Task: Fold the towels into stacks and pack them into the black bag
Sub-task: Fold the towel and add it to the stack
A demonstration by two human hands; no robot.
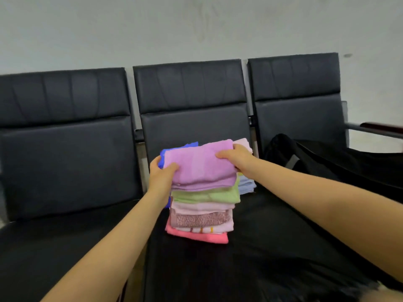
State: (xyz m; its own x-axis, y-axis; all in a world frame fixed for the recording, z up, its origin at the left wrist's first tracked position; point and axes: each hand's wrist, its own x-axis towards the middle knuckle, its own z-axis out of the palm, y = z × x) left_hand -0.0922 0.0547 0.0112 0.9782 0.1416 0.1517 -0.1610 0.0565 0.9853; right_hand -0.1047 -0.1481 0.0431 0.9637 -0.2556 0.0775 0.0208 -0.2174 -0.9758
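Head view. A stack of folded towels (201, 211) stands on the middle seat of a row of black padded chairs (192, 101). Both hands hold the topmost lilac towel (200, 164): the left hand (162, 173) grips its near left corner, thumb on top and fingers curled under, while the right hand (236, 156) clasps its right edge. Holding opposite sides probably keeps the fold square as the towel sits on the green towel (207, 196) beneath. A blue towel (177, 148) shows behind the stack, and a second, lower pile (246, 184) stands just beside it on the right. The black bag (322, 162) lies on the right-hand seat, near the stacks, presumably for packing. No brands, labels or writing are legible.
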